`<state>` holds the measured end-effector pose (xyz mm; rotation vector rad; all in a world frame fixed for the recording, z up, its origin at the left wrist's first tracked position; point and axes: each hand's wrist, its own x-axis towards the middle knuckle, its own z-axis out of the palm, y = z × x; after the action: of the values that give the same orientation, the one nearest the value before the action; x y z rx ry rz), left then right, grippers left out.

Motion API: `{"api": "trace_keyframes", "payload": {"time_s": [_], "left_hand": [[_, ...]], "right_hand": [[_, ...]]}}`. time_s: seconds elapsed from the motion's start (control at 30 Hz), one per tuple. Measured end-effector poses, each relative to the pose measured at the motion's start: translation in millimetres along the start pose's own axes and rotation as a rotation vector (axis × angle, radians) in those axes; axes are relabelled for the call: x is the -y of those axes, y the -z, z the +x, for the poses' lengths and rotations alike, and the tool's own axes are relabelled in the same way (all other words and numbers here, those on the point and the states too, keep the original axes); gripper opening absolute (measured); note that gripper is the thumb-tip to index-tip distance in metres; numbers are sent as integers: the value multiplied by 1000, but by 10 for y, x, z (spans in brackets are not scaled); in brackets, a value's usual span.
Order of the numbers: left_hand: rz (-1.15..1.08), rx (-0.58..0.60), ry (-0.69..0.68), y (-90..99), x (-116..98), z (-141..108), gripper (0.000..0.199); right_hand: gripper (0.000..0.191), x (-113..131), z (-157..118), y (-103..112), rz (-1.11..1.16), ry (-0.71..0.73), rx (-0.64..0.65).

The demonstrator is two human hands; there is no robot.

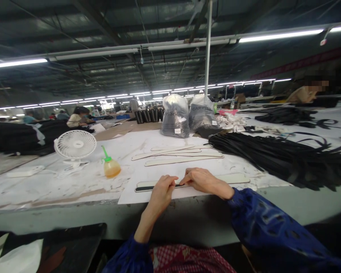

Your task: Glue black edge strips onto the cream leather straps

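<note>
Bare fingers close in narrow pinches on a thin, flat black strip (144, 188), the left hand (162, 191) and right hand (201, 179) nearly meeting at the near edge of a long cream board with rounded ends (233, 178); the exact contact beneath the fingertips is partly hidden. The strip lies along the board's left portion, on a white paper sheet (127, 198) at the table's front. Good handling here calls for light, even tension and small advances, one pinch anchoring while the other aligns, so the narrow material stays parallel to the border without twisting or puckering; pulling too hard could skew it. Beyond the hands, more slim cream pieces (184, 162) lie partly overlapped. To the left, a translucent squeeze bottle with a green spout (111, 168) stands upright, amber liquid in its lower part, near a round white fan (75, 144). Farther back, two clear plastic bags with dark printing (175, 117) (202, 113) bulge with dark contents that cannot be identified, near a heap of long black strips (244, 151) to the right.
</note>
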<state>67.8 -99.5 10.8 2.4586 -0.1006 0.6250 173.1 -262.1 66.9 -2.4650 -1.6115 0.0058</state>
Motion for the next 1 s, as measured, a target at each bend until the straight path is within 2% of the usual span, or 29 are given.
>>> {"api": "trace_keyframes", "payload": {"time_s": [0.2,0.33,0.47,0.67,0.9,1.0], "left_hand": [[104,88,-35,29,7,-19,41],[228,158,-69,31,-17,-20,49],[297,218,-81,35,-25,-11,53],[341,246,-88,38,-40,-6,54],[378,284,-60,115,-131,18,53],[336,214,-37,96,-227,115,42]], "right_hand": [[30,-486,-372,217,164,-92,-40],[30,-670,-527,222,160,-133,-36],[27,-698,-571,145,147,-168,-37],[27,-682,-607,90,159,-176,-54],[29,-597,-606,71,17,-222,-53],[29,-568,-601,83,-14,-232,-55]]}}
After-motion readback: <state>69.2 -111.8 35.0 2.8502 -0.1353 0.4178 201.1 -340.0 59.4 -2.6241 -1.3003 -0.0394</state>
